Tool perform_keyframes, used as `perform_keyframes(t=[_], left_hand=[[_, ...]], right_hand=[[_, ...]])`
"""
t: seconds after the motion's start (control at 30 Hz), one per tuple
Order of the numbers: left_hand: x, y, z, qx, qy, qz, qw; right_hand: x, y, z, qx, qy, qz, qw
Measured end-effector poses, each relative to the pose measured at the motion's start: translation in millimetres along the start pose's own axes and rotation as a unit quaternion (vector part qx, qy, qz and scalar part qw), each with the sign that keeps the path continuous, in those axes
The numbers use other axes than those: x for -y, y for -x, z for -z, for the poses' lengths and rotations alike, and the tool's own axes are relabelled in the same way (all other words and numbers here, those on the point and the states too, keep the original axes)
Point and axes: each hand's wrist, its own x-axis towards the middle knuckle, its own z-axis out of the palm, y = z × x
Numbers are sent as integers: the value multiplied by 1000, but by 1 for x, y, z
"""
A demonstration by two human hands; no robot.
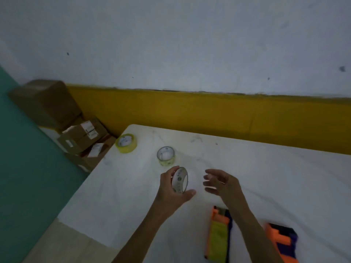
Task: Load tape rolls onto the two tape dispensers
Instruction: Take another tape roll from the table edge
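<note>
Head cam: tape roll upright in L hand.

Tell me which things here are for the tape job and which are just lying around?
For the job: held tape roll in the left hand, yellow roll, clear roll, two orange dispensers, the empty right hand.
Lying about: cardboard boxes on the floor.

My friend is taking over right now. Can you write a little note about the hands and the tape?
Left hand: holds a tape roll on edge.
Right hand: open, empty, beside it.
Two more rolls lie flat on the table: a yellow roll at the far corner, a thinner roll nearer the hands.
Two orange dispensers, near one and right one, lie unloaded.
Left: load both.
</note>
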Motion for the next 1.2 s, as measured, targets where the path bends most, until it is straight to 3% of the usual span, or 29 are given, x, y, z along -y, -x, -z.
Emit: perform_keyframes(t=[0.2, 0.3, 0.4, 0.5, 0.7, 0.73, 0.8, 0.9, 1.0, 1.1, 1.2], left_hand=[[28, -77, 104, 30, -73, 4, 997], [47, -127, 145, 36, -159, -11, 987], [70, -176, 172, 42, -290, -45, 955], [87, -213, 182, 79, -422, -66, 901], [110, -261, 168, 108, -514, -106, 844], [112, -266, 168, 123, -521, -82, 841], [107, -274, 176, 129, -471, -20, 872], [107, -294, 210, 90, -397, 1, 913], [122, -309, 246, 70, -454, -2, 888], [139, -307, 259, 101, -478, 17, 873], [149, -299, 260, 98, -499, -17, 861]], right_hand=[[8, -47, -84, -19, 27, 21, 999], [4, -62, -109, -43, 25, 17, 999], [0, -69, -116, -69, 19, 2, 997], [-6, -78, -117, -105, 10, -21, 994], [-23, -99, -114, -135, 21, -58, 989], [-23, -102, -117, -131, 13, -61, 989], [-19, -107, -123, -134, 2, -60, 989], [-19, -119, -133, -136, 17, -65, 988], [-19, -133, -153, -127, 41, -51, 990], [-10, -146, -179, -89, 68, -39, 993], [-5, -159, -193, -60, 77, -31, 995]])
